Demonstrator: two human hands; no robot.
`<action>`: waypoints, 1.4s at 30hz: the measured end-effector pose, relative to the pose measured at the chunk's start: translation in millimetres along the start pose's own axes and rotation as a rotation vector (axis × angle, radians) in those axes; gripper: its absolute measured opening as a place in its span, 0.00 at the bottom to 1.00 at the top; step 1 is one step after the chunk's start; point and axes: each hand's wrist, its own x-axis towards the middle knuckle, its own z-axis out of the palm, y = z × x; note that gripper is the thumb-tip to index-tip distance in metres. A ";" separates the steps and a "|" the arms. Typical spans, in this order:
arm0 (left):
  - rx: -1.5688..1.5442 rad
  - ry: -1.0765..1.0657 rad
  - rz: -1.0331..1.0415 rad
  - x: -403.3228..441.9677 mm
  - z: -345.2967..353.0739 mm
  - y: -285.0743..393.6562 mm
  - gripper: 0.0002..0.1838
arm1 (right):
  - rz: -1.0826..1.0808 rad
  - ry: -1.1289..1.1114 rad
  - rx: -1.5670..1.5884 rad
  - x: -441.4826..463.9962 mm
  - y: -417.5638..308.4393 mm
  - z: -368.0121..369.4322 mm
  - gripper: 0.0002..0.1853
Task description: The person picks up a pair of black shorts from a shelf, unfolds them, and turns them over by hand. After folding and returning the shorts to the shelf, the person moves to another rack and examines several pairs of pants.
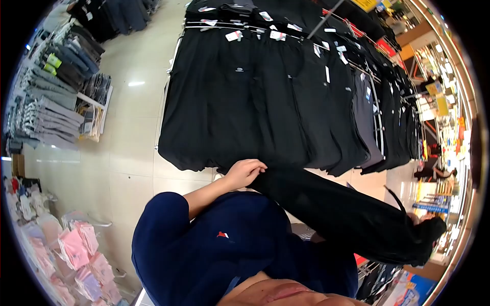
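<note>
A pair of black trousers [326, 209] is stretched out sideways across my front, from the middle of the view to the far right. My left hand [246, 173] is closed on the left end of the trousers, with the fingertips pinching the cloth. At the other end my right hand [416, 218] grips the bunched top, mostly hidden by the fabric, and a dark drawstring dangles beside it. Right in front of me, more black trousers [229, 102] hang on a rack with white tags at their waists. The held pair overlaps their lower edge.
Metal rack rails [168, 86] frame the hanging trousers, and further racks continue to the right. Grey and dark trousers [56, 112] hang at the left. Pink packaged items [76, 247] are on hooks at the lower left. A tiled floor [130, 127] runs between them.
</note>
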 end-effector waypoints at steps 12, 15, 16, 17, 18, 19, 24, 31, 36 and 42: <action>-0.905 -0.285 0.063 99.4 67.5 99.9 0.56 | 0.326 -0.197 -0.066 -78.7 34.4 70.7 0.17; -0.730 -0.054 0.033 112.1 81.9 97.7 0.42 | 0.415 -0.202 -0.049 -77.6 26.3 50.8 0.11; -0.636 0.097 0.028 113.3 89.8 110.8 0.25 | 0.410 -0.185 -0.051 -78.1 22.4 44.5 0.11; -0.634 0.080 0.028 112.2 93.3 115.9 0.25 | 0.395 -0.168 -0.074 -78.6 18.8 40.5 0.09; -0.434 0.101 0.119 110.0 94.7 119.2 0.18 | 0.378 -0.153 -0.097 -78.4 15.9 37.1 0.08; -0.235 0.123 0.208 106.2 96.9 125.9 0.12 | 0.361 -0.172 -0.118 -80.1 13.7 31.8 0.07; -0.503 -0.317 0.160 96.5 116.2 185.6 0.29 | 0.226 -0.173 -0.422 -112.3 10.8 21.5 0.10; -0.562 -0.254 0.021 85.1 135.6 182.4 0.52 | -0.121 -0.475 -0.635 -158.1 28.7 20.5 0.18; -0.465 -0.068 -0.004 82.6 126.9 173.7 0.42 | -0.178 -0.509 -0.691 -183.9 37.2 35.9 0.28; -0.503 -0.046 -0.104 75.9 98.4 163.2 0.27 | -0.109 -0.618 -0.615 -181.4 29.3 44.3 0.28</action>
